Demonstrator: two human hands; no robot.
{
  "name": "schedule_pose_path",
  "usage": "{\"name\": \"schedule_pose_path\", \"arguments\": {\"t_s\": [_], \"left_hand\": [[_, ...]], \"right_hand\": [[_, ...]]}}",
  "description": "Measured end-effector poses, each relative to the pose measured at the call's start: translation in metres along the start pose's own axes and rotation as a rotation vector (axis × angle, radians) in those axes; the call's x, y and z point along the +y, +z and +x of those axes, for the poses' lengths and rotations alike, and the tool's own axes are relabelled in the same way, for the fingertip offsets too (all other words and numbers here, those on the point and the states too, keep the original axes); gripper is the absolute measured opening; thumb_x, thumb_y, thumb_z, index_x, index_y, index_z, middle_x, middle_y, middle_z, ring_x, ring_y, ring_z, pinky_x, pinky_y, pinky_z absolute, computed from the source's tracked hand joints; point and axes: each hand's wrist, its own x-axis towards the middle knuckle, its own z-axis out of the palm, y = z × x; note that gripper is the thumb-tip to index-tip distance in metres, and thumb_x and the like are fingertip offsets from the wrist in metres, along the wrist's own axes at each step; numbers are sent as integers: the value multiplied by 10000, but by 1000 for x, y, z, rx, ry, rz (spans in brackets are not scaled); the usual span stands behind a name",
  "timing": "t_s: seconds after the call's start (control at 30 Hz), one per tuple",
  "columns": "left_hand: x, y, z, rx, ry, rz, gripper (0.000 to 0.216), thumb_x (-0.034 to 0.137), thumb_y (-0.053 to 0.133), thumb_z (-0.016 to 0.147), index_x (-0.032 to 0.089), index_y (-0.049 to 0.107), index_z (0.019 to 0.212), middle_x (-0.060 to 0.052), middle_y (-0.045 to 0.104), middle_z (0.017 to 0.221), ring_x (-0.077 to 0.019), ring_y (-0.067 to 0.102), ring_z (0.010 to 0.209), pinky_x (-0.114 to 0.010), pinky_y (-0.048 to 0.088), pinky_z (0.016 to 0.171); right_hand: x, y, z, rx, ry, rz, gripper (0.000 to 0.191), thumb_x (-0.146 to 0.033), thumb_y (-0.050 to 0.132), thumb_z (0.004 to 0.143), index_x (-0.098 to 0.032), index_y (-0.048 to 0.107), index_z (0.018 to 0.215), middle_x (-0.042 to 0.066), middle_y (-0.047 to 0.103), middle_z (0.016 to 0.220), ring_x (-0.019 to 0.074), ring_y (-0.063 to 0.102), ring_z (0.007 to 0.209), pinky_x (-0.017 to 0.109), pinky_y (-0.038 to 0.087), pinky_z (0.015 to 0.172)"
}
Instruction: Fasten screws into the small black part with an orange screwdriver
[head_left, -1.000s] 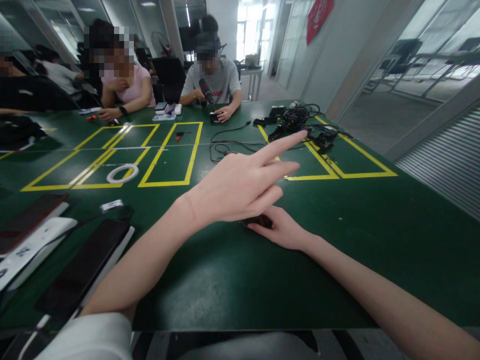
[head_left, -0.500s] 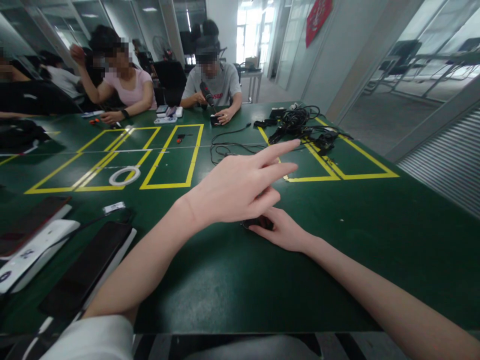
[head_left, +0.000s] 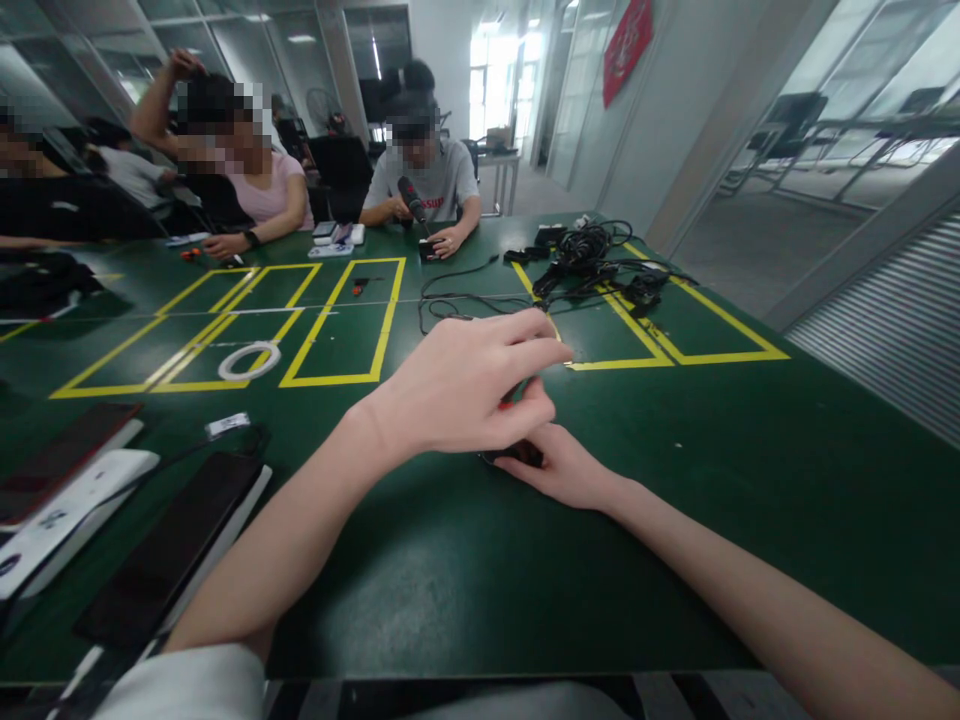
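My left hand [head_left: 472, 385] hangs above my right hand [head_left: 574, 465], its fingers bent and its thumb and fingertips brought together. A small red part [head_left: 505, 405] shows between the fingers; the rest of what it belongs to is covered by the hand. On the green table [head_left: 420, 590], my right hand is closed around a dark object [head_left: 529, 455]. Only the object's near edge shows under the left hand, so its kind cannot be made out.
Phones [head_left: 176, 550] and a white power strip [head_left: 75, 510] lie at left. A tape roll [head_left: 250, 360] sits by yellow-taped rectangles. Tangled black cables [head_left: 592, 250] lie at the far right. Opposite, a person holds a power screwdriver [head_left: 412, 200]; another person [head_left: 270, 195] sits beside.
The left hand's outstretched fingers have bent down and drawn in, and a red part now shows between them. The right hand has stayed in place. One person opposite has raised a hand to the head.
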Motion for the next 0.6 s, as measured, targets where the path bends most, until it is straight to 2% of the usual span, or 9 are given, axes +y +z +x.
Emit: {"name": "schedule_pose_path", "arguments": {"t_s": [0.1, 0.3, 0.43, 0.6], "left_hand": [[0, 1, -1, 5, -5, 45, 359, 176, 412, 980, 178, 736, 1136, -103, 697, 1264, -139, 689, 809, -257, 499, 680], [-1, -2, -1, -61, -13, 11, 343, 194, 470, 959, 204, 708, 1206, -65, 738, 1065, -168, 700, 872, -251, 510, 708], [0, -2, 0, -70, 23, 27, 420, 136, 461, 912, 202, 696, 1253, -94, 707, 1181, -184, 692, 928, -280, 534, 775], [1, 0, -1, -72, -66, 143, 399, 149, 403, 984, 218, 691, 1252, -72, 699, 1129, -160, 670, 794, -260, 474, 638]], "right_hand": [[-2, -2, 1, -14, 7, -8, 153, -254, 665, 936, -193, 651, 1075, 21, 672, 861, 164, 596, 671, 292, 480, 646], [1, 0, 0, -4, -6, -16, 162, -273, 662, 946, -192, 653, 1086, 22, 665, 850, 174, 607, 689, 297, 477, 648], [2, 1, 0, 1, -1, -7, 159, -278, 659, 949, -195, 653, 1084, 23, 667, 863, 168, 602, 680, 296, 477, 645], [-1, -2, 1, -21, 0, -22, 177, -267, 654, 952, -181, 646, 1107, 36, 674, 896, 164, 599, 684, 295, 476, 651]]}}
